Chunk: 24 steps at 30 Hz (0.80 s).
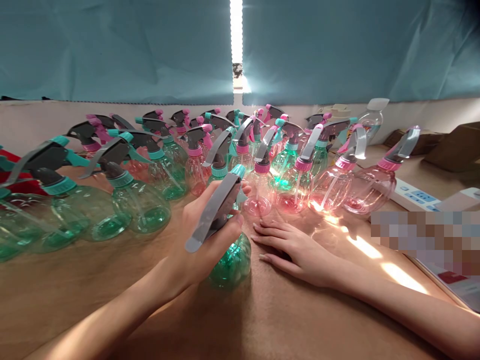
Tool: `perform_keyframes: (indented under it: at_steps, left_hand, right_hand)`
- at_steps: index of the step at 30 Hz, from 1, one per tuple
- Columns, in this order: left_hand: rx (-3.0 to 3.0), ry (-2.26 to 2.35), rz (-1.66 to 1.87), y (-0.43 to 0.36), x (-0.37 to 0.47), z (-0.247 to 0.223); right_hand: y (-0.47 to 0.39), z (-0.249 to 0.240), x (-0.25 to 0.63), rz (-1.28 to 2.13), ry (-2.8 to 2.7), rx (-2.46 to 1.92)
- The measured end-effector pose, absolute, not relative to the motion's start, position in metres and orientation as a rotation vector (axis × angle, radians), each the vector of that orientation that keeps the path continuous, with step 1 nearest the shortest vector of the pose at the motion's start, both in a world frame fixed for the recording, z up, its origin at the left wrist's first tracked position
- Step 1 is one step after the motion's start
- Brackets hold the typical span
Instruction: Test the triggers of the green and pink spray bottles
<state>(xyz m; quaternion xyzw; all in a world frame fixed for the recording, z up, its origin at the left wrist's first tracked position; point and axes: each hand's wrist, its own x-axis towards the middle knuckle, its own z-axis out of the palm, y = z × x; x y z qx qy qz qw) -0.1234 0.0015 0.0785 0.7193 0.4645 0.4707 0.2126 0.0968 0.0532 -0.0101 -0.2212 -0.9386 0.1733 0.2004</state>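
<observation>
My left hand (204, 240) is wrapped round the neck of a green spray bottle (231, 265), which stands upright on the brown table (285, 320). The bottle's grey and teal spray head, with a pale grey strip over it, sticks up above my fingers. To the right of that bottle, my right hand (296, 250) lies flat on the table with its fingers spread and holds nothing. Just beyond its fingertips is a pink bottle (258, 192) with a grey sprayer.
Several green bottles (140, 210) stand on the left, and several pink ones (332, 185) at the back right. A white power strip (416, 195), a brown bag (455, 155) and a clear bottle (371, 122) are on the right. A teal curtain (112, 50) hangs behind.
</observation>
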Motion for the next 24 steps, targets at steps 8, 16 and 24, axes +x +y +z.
perform_keyframes:
  at_steps: [8,16,24]
  left_hand:
    - [1.998,1.284,1.315,0.0004,-0.1235,0.0791]
    - [1.982,1.295,1.328,0.0010,-0.1223,0.0801]
    - [1.972,1.284,1.337,0.0011,-0.1234,0.0790]
  right_hand:
    - [0.0529,-0.0103,0.0968,0.490,-2.600,-0.611]
    - [0.0526,-0.0104,0.0968,0.492,-2.606,-0.620]
    - [0.0525,-0.0091,0.0967,0.488,-2.606,-0.614]
